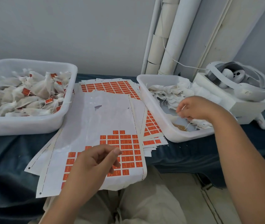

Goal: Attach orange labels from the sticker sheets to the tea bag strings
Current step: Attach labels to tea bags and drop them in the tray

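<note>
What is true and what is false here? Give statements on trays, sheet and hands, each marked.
1. The left tray holds bags with orange labels. True.
2. The right hand is in the left tray. False: it is in the right tray, pinching a string.
3. The top sheet is full of labels. False: most of it is bare.
4. The left hand is over the top sheet. True.
</note>
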{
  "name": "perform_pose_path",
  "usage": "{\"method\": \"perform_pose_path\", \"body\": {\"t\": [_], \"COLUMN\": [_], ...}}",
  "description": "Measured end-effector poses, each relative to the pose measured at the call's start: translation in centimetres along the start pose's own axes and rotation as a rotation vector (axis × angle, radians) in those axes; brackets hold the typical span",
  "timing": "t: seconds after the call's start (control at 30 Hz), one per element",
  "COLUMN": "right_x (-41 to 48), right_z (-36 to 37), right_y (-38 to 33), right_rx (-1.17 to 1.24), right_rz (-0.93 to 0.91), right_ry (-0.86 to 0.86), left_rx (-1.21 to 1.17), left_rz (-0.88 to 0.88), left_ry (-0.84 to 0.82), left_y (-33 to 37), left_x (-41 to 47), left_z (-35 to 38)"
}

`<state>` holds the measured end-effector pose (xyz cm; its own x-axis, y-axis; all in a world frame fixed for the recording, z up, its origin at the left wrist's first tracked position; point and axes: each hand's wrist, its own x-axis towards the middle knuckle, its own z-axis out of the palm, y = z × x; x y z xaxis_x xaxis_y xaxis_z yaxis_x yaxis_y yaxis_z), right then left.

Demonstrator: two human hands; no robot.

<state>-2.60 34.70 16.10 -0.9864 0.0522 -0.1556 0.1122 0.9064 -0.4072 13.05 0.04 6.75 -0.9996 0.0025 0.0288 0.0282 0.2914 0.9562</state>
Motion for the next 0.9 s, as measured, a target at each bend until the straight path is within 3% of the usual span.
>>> {"method": "perform_pose_path", "body": {"t": [0.27, 0.5, 0.67, 0.8, 0.9], "right_x": [-3.2, -7.9, -11.3, -13.5, -14.6], "right_z": [-2.8, -1.7, 4.0, 9.7, 12.1], "right_y": [-2.0, -6.0, -9.7, -11.7, -12.1], "right_rx": [0.514, 0.807, 0.835, 0.818, 0.942], "right_rz": [-0.248, -0.513, -0.557, -0.571, -0.522], "right_ry": [0.163, 0.091, 0.096, -0.047, -0.045], "left_rx": [0.017, -0.04, 0.014, 0.257, 0.347], "left_rz": [0.027, 0.089, 0.246, 0.329, 0.369], "left_ry": [-0.024, 0.085, 0.264, 0.266, 0.267], "left_y": [-0.1, 1.3, 2.2, 2.9, 3.2], "left_x": [-0.3, -1.4, -2.5, -2.8, -3.1], "left_z": [0.7, 1.5, 1.6, 1.0, 0.7]}}
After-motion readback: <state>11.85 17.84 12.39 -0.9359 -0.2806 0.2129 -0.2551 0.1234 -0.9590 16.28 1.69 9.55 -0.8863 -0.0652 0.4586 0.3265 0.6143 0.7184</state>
